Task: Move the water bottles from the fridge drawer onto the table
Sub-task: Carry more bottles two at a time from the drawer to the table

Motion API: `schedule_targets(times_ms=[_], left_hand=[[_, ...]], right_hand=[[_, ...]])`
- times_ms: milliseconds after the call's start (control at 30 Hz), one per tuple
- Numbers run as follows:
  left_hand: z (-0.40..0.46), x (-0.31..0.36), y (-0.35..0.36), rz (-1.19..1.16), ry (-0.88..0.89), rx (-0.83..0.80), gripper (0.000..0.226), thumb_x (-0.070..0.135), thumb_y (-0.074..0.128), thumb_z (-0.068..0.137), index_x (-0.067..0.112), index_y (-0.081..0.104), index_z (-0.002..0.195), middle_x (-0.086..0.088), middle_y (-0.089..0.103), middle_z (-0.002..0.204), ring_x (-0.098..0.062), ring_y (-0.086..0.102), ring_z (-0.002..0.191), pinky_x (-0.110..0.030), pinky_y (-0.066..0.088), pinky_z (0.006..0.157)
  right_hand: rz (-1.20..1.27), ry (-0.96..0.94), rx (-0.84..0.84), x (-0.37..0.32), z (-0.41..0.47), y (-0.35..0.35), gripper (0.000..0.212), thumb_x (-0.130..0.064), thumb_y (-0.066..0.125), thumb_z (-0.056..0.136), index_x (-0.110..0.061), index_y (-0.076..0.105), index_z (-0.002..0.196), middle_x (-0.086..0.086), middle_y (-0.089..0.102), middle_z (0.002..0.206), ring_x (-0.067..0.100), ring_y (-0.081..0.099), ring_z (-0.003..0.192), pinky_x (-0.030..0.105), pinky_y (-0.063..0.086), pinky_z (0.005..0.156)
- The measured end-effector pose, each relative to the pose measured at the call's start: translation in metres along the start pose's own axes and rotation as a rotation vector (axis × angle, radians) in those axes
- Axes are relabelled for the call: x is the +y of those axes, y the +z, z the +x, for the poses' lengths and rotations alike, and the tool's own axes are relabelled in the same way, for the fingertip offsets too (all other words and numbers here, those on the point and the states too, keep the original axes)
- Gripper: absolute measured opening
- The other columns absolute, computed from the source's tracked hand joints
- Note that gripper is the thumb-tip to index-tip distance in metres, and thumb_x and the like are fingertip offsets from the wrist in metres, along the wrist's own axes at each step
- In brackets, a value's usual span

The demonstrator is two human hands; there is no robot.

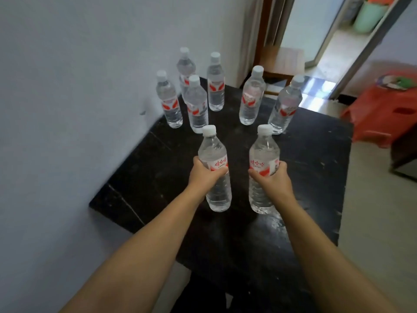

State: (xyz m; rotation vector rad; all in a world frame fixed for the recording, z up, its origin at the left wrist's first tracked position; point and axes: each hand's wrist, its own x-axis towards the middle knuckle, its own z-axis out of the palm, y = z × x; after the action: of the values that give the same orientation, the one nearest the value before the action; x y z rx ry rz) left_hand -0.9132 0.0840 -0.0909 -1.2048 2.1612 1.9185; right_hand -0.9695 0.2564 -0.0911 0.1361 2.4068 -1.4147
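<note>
Your left hand [204, 175] and right hand [272, 179] are each gripping a full, likely heavy, slippery water bottle [215, 168] by its label, over the bench [316, 177].

A pale bluish-white wall [67, 86] is filling the view from seven round to eleven o'clock. At twelve to one o'clock a dark wooden door frame [262, 30] is opening onto a bright passage, where daylight is glaring off glossy floor tiles [316, 86]. A green bucket [370, 16] is standing far off at one o'clock. A red plastic stool [383, 114] is sitting at two o'clock with something colourful on top, too blurred to tell. Beige floor [379, 222] is stretching from three to five o'clock.
</note>
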Motion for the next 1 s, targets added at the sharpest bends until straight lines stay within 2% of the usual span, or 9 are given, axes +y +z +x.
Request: schedule_targets(times_ms=[100, 200, 333, 433, 533, 633, 767, 867, 1000], left_hand=[[0.045, 0.029, 0.007, 0.007, 0.096, -0.049, 0.075, 0.016, 0.079, 0.074, 0.017, 0.035, 0.135, -0.002, 0.053, 0.129, -0.02, 0.053, 0.12, -0.037, 0.045, 0.101], [0.087, 0.052, 0.014, 0.013, 0.164, -0.09, 0.072, 0.01, 0.078, 0.074, 0.017, 0.038, 0.134, 0.0, 0.054, 0.124, -0.011, 0.05, 0.111, -0.029, 0.041, 0.099], [0.123, 0.066, 0.023, -0.02, 0.216, -0.104, 0.071, 0.008, 0.08, 0.073, 0.016, 0.042, 0.133, 0.008, 0.051, 0.112, -0.006, 0.049, 0.105, -0.022, 0.038, 0.093], [0.142, 0.064, 0.03, 0.017, 0.24, -0.142, 0.071, 0.011, 0.08, 0.074, 0.017, 0.042, 0.133, 0.009, 0.052, 0.112, -0.008, 0.052, 0.108, -0.023, 0.041, 0.094], [0.153, 0.063, 0.036, 0.037, 0.312, -0.15, 0.071, 0.01, 0.081, 0.072, 0.014, 0.043, 0.132, 0.007, 0.054, 0.115, -0.01, 0.054, 0.111, -0.021, 0.042, 0.095], [0.158, 0.063, 0.038, 0.058, 0.345, -0.173, 0.071, 0.008, 0.079, 0.074, 0.011, 0.041, 0.134, 0.004, 0.052, 0.119, -0.006, 0.05, 0.111, -0.018, 0.038, 0.093], [0.154, 0.061, 0.04, 0.058, 0.333, -0.154, 0.073, 0.007, 0.078, 0.074, 0.011, 0.038, 0.135, 0.0, 0.051, 0.126, -0.009, 0.049, 0.116, -0.018, 0.037, 0.092], [0.151, 0.062, 0.041, 0.084, 0.26, -0.147, 0.079, 0.009, 0.078, 0.074, 0.012, 0.032, 0.139, -0.006, 0.045, 0.137, -0.017, 0.047, 0.125, -0.017, 0.034, 0.093], [0.14, 0.057, 0.03, 0.174, 0.162, -0.14, 0.09, 0.017, 0.076, 0.077, 0.018, 0.021, 0.148, -0.01, 0.032, 0.15, -0.024, 0.038, 0.136, -0.025, 0.033, 0.1]], right_hand=[[0.055, 0.002, 0.117, -0.018, 0.037, 0.008, 0.066, -0.029, 0.08, 0.074, -0.014, 0.039, 0.124, 0.008, 0.061, 0.12, 0.026, 0.06, 0.109, 0.043, 0.048, 0.096], [0.119, 0.012, 0.217, -0.029, 0.072, 0.015, 0.064, -0.026, 0.081, 0.074, -0.015, 0.042, 0.124, 0.005, 0.062, 0.117, 0.025, 0.061, 0.108, 0.041, 0.049, 0.094], [0.198, 0.025, 0.273, -0.032, 0.097, 0.025, 0.066, -0.02, 0.08, 0.076, -0.015, 0.041, 0.129, -0.004, 0.057, 0.112, 0.015, 0.058, 0.103, 0.026, 0.044, 0.083], [0.204, 0.026, 0.304, -0.027, 0.107, 0.033, 0.067, -0.019, 0.079, 0.077, -0.016, 0.04, 0.131, -0.006, 0.056, 0.112, 0.011, 0.057, 0.1, 0.014, 0.042, 0.076], [0.196, 0.019, 0.312, -0.024, 0.111, 0.036, 0.069, -0.02, 0.08, 0.077, -0.016, 0.039, 0.133, -0.007, 0.057, 0.114, 0.009, 0.057, 0.099, 0.013, 0.043, 0.076], [0.18, 0.019, 0.319, -0.023, 0.113, 0.037, 0.071, -0.021, 0.079, 0.078, -0.015, 0.036, 0.134, -0.007, 0.055, 0.115, 0.008, 0.056, 0.099, 0.004, 0.039, 0.07], [0.163, 0.024, 0.306, -0.02, 0.111, 0.038, 0.077, -0.021, 0.079, 0.077, -0.014, 0.032, 0.137, -0.002, 0.054, 0.123, 0.011, 0.055, 0.107, 0.021, 0.042, 0.084], [0.168, 0.026, 0.282, -0.017, 0.112, 0.037, 0.082, -0.02, 0.082, 0.073, -0.012, 0.03, 0.136, 0.005, 0.051, 0.131, 0.018, 0.055, 0.116, 0.031, 0.047, 0.095], [0.137, 0.098, 0.217, -0.009, 0.1, 0.036, 0.102, -0.04, 0.082, 0.062, -0.019, 0.024, 0.144, 0.011, 0.045, 0.14, 0.025, 0.052, 0.124, 0.044, 0.045, 0.104]])
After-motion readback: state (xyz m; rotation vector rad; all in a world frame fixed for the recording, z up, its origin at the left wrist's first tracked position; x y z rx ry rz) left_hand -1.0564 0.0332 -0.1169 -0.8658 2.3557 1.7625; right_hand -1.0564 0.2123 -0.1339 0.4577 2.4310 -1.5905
